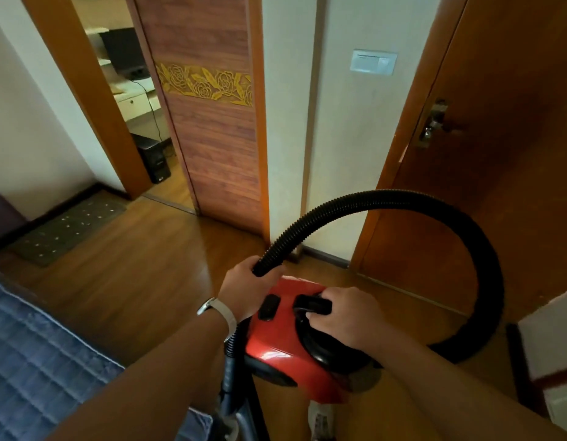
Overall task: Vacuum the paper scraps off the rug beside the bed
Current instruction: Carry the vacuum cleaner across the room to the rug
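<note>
Gripping the black handle (311, 303) on top of the red vacuum cleaner (275, 346), the right hand (347, 316) has its fingers (321, 319) curled round it. The left hand (247, 289), at the vacuum cleaner's left, has its fingers wrapped round the black hose (403, 198), which arches over to the cleaner's right. The dark rug (37, 246), dotted with paper scraps (86, 222), lies well left of and beyond the vacuum cleaner, past the blue bed (37, 361).

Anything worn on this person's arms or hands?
No sleeves are in view, and there are no gloves on the left hand or right hand. The left wrist carries a watch with a silvery case and a pale strap; the right wrist is bare.
</note>
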`<move>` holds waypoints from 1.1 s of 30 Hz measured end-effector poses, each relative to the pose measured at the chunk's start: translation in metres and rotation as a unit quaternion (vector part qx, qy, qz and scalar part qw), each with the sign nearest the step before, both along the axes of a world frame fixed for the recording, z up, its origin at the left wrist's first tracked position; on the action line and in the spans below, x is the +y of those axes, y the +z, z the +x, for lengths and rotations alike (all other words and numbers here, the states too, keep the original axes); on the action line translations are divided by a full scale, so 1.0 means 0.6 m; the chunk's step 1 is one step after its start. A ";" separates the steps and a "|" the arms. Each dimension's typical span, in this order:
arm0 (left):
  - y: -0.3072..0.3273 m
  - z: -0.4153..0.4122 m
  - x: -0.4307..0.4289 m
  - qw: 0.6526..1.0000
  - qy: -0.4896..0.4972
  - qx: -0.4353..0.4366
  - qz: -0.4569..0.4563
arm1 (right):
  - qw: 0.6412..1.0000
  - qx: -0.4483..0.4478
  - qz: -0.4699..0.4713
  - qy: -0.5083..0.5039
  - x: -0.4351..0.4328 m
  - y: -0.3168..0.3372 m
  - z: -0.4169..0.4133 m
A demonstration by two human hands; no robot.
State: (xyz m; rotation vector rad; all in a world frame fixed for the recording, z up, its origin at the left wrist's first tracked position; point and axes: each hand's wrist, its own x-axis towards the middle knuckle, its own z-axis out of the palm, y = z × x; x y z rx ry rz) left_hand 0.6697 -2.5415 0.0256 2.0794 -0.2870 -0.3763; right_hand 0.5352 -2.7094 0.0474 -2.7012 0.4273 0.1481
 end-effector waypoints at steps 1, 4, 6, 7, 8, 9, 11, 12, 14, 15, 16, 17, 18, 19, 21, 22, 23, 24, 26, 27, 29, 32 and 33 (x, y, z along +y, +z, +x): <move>-0.001 0.023 -0.014 1.000 0.014 -0.002 0.007 | 1.000 -0.003 -0.005 0.020 -0.019 -0.006 0.028; 0.002 0.085 -0.055 0.998 0.056 -0.002 0.020 | 0.998 -0.009 -0.022 0.064 -0.077 -0.012 0.108; 0.007 0.124 -0.080 0.996 0.084 -0.007 0.031 | 0.996 -0.019 -0.034 0.086 -0.115 -0.009 0.158; 0.012 0.143 -0.092 0.994 0.100 -0.011 0.034 | 0.994 -0.028 -0.037 0.098 -0.133 -0.004 0.185; 0.016 0.161 -0.102 0.993 0.114 -0.014 0.034 | 0.992 -0.037 -0.036 0.111 -0.149 0.002 0.211; 0.020 0.177 -0.111 0.991 0.125 -0.019 0.033 | 0.991 -0.045 -0.034 0.125 -0.163 0.007 0.236; 0.030 0.203 -0.124 0.989 0.141 -0.027 0.033 | 0.987 -0.046 -0.031 0.152 -0.182 0.019 0.281; 0.034 0.214 -0.127 0.988 0.149 -0.027 0.031 | 0.985 -0.043 -0.029 0.162 -0.187 0.022 0.300; 0.041 0.242 -0.131 0.985 0.170 -0.021 0.024 | 0.982 -0.041 -0.031 0.182 -0.195 0.026 0.342; 0.045 0.259 -0.132 0.983 0.180 -0.017 0.022 | 0.981 -0.042 -0.030 0.188 -0.199 0.027 0.364; 0.047 0.278 -0.133 0.982 0.187 -0.016 0.019 | 0.980 -0.046 -0.028 0.193 -0.204 0.027 0.387; 0.046 0.297 -0.132 0.981 0.193 -0.015 0.019 | 0.979 -0.050 -0.027 0.197 -0.207 0.026 0.410; 0.044 0.315 -0.130 0.980 0.199 -0.012 0.021 | 0.978 -0.054 -0.028 0.201 -0.207 0.024 0.433; 0.041 0.332 -0.127 0.979 0.205 -0.010 0.021 | 0.977 -0.056 -0.029 0.205 -0.206 0.021 0.456; 0.032 0.367 -0.117 0.976 0.218 -0.005 0.018 | 0.974 -0.056 -0.030 0.217 -0.196 0.013 0.501; 0.026 0.386 -0.112 0.974 0.224 -0.002 0.018 | 0.973 -0.053 -0.029 0.223 -0.189 0.008 0.523; 0.019 0.408 -0.105 0.973 0.229 -0.001 0.017 | 0.972 -0.049 -0.026 0.227 -0.183 0.001 0.548; 0.011 0.432 -0.099 0.972 0.233 -0.002 0.016 | 0.972 -0.046 -0.021 0.229 -0.177 -0.006 0.574; -0.004 0.485 -0.084 0.971 0.240 -0.003 0.013 | 0.972 -0.035 -0.015 0.232 -0.164 -0.016 0.630; -0.013 0.514 -0.074 0.970 0.242 -0.003 0.009 | 0.972 -0.027 -0.014 0.234 -0.156 -0.020 0.660; -0.022 0.572 -0.055 0.968 0.249 0.001 0.001 | 0.969 -0.011 -0.021 0.246 -0.135 -0.024 0.721; -0.027 0.659 -0.021 0.963 0.268 0.018 -0.006 | 0.962 0.002 -0.037 0.269 -0.100 -0.028 0.815; -0.028 0.683 -0.011 0.962 0.273 0.023 -0.007 | 0.961 0.004 -0.040 0.272 -0.090 -0.027 0.842</move>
